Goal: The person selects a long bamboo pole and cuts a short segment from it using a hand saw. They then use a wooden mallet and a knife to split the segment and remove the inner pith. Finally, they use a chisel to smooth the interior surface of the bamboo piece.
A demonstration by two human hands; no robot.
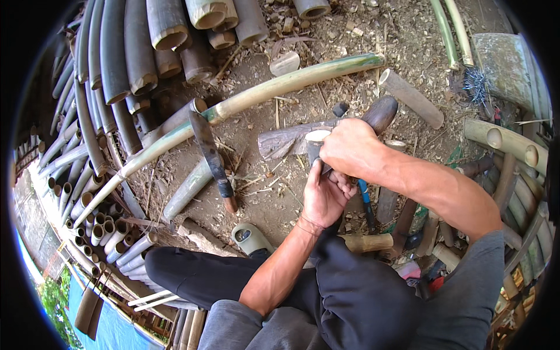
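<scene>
A short bamboo piece [313,153], dark outside with a pale cut end, stands upright between my hands. My left hand [326,195] is turned palm up, its thumb against the lower part of the piece and its fingers curled. Against the right side of the piece, my right hand [353,149] is closed in a fist; what its fingers wrap is hidden. Just beyond the hands lies a dark wooden log [287,140] with a rounded dark wooden end [382,112] showing past my right hand. A blue-handled tool [366,198] rests by my right forearm.
A long bamboo pole [291,83] curves across the ground, a broad knife [209,143] leaning on it. Stacked bamboo tubes [140,52] fill the far left. Cut pieces [411,96] lie about, with a wire-bristle bundle [475,84] at right. Wood chips cover the soil.
</scene>
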